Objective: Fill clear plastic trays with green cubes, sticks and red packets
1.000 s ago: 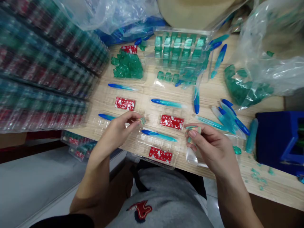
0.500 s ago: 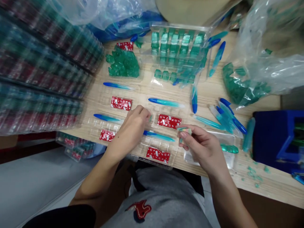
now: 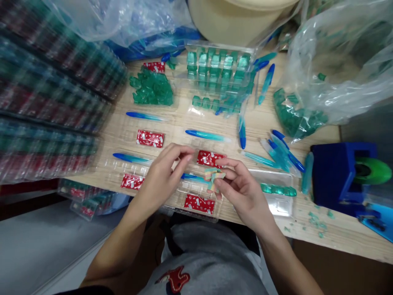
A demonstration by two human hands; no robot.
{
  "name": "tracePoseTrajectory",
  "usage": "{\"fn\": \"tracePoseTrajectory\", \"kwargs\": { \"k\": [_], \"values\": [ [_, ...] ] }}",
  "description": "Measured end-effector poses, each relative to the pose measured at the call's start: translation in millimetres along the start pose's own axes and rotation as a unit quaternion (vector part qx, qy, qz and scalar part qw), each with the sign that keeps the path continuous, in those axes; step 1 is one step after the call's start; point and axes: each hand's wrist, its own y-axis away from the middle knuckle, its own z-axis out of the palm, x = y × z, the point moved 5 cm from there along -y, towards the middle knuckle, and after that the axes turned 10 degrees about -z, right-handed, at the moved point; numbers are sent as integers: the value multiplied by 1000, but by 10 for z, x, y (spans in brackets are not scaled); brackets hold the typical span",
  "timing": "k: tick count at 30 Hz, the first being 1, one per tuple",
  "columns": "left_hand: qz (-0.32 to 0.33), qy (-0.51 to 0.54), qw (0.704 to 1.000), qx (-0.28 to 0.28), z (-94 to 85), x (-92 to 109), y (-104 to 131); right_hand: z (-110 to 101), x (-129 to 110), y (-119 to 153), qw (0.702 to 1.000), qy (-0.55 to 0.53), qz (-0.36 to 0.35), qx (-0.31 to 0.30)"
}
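Observation:
Between the fingers of my right hand [image 3: 242, 190] are small pastel striped pieces [image 3: 213, 177], pink, yellow and teal. My left hand [image 3: 164, 174] is over the clear trays, its thumb and fingers apart and nothing visible between them. Near the fingers of both hands lies a red patterned packet [image 3: 205, 157]. Clear compartment trays bear more red packets [image 3: 150, 138] and blue-teal pens, one pen [image 3: 207, 135] just beyond my hands. Another red packet [image 3: 199, 204] lies nearest my body.
Stacked filled trays [image 3: 46, 151] stand at the left. Green pieces [image 3: 153, 87] are heaped at the back, beside a tray of green blocks [image 3: 215, 67]. Loose pens, a plastic bag [image 3: 337, 73] and a blue tape dispenser [image 3: 334, 176] are on the right.
My right hand has moved left with the striped pieces, closer to my left hand. The left hand has turned and its fingers have spread. The whole view has shifted slightly.

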Motion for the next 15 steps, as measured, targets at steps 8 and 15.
{"fn": "tracePoseTrajectory", "kwargs": {
  "k": [8, 15],
  "values": [
    [-2, 172, 984, -55, -64, 213, 207, 148, -83, 60, 999, 32, -31, -15],
    [49, 128, 988, -67, -44, 245, 289, 85, -33, 144, 969, 227, -96, 3]
  ]
}}
